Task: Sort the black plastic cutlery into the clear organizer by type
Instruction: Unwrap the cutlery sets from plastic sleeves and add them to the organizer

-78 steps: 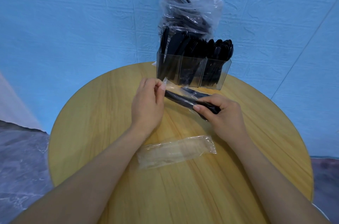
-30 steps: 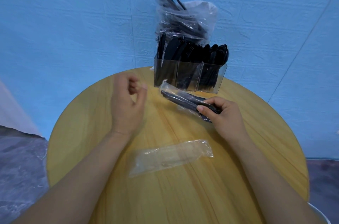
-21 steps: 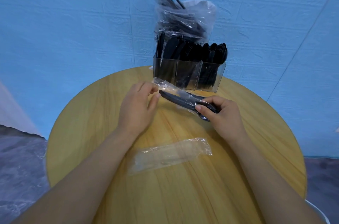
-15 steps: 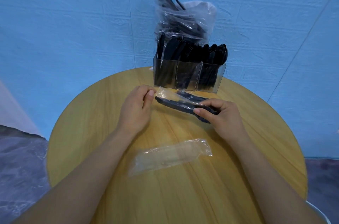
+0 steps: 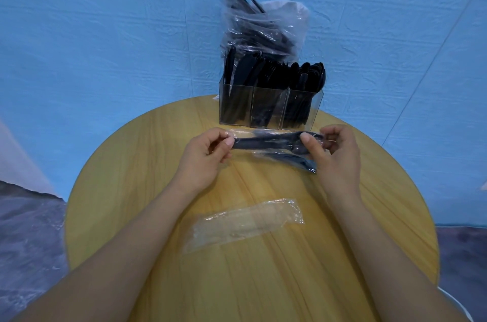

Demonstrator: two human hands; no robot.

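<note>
Now we unwrap a cutlery pack (image 5: 274, 146) at 12 o'clock on the table (image 5: 158, 158), just in front of the clear organizer (image 5: 268, 108).
Our left hand (image 5: 203, 161) pinches the wrapper's left end and our right hand (image 5: 334, 155) pinches the right end, fingers curled round it. Next move, we judge: tear the film, pull pieces out, drop each by type. An empty wrapper (image 5: 245, 224) lies at 6 o'clock; a bag of cutlery (image 5: 263, 26) stands behind the organizer.
</note>
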